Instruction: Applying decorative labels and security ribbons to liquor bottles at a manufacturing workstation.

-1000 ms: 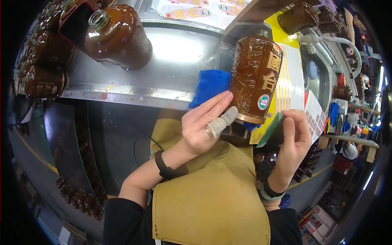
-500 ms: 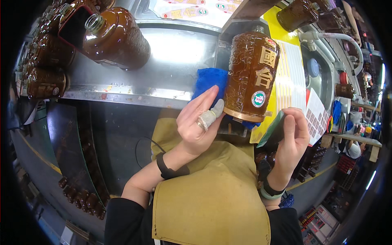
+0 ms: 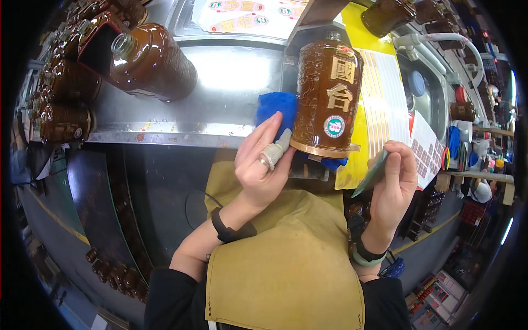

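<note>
A brown glass bottle point(image 3: 324, 104) with raised gold characters and a round green-and-white sticker lies on its side, base toward me. Blue cloth point(image 3: 276, 104) shows beside and under it. A gold band point(image 3: 322, 152) rings the base, and a short end of it sticks out at the right. My left hand point(image 3: 263, 165) is open against the base's left edge, fingers stretched out; a pale cover and a ring-like band wrap one finger. To the right of the base, my right hand point(image 3: 393, 184) pinches a thin dark green flat piece point(image 3: 370, 175) between thumb and fingers.
Another brown bottle point(image 3: 154, 63) stands on the steel counter point(image 3: 231, 71) at left, near a dark red-edged device point(image 3: 102, 49). Sheets of gold strips point(image 3: 382, 93) lie on a yellow board point(image 3: 350, 25). Sticker sheets point(image 3: 236, 14) are at the back; a sink point(image 3: 432, 88) is at right.
The view has shifted slightly, so the bottle appears further left. My right hand keeps the green piece, now tilted more upright and further from the bottle's base. My left hand stays at the base.
</note>
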The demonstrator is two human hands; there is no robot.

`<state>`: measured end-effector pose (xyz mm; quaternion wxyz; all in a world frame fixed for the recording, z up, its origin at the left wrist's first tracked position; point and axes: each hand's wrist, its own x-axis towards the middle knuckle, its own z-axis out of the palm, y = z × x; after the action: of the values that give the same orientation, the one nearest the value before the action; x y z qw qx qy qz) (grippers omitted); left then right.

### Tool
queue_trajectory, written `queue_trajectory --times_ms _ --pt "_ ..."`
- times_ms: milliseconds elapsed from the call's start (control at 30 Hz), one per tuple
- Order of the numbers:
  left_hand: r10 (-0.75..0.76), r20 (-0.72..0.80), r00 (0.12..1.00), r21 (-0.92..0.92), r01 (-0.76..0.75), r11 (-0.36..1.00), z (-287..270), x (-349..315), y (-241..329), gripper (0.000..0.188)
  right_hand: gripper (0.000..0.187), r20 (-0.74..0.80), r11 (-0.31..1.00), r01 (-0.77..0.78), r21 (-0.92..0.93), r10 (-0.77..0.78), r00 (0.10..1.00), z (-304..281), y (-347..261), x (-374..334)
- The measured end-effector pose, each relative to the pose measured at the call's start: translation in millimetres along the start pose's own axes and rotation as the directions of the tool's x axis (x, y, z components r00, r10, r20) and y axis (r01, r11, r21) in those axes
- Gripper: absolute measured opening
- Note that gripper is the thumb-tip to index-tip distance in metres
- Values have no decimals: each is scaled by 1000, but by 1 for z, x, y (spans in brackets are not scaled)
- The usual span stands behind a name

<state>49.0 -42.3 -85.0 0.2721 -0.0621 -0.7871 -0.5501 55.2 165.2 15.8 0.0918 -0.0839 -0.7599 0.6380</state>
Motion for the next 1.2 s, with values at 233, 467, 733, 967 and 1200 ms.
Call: queue_trajectory --times_ms 233,467,733,967,1200 --pt "217 -52 975 198 -203 959 -1 -1 0 30 15 -39 999 43 -23 -44 998 -13 9 -6" --pt "304 -24 952 241 -290 926 7 4 7 42 14 -26 998 42 -39 -43 999 -4 -2 -4" --pt "476 183 860 317 -510 800 1 38 34 33 24 164 996 13 -88 1 986 -1 3 5" --pt "387 105 916 46 -393 918 -4 36 20 34 41 338 843 298 -448 -149 929 9 -17 19" --pt "438 110 892 269 -450 851 -1 25 20 34 32 456 843 349 -409 -142 879 0 1 28"
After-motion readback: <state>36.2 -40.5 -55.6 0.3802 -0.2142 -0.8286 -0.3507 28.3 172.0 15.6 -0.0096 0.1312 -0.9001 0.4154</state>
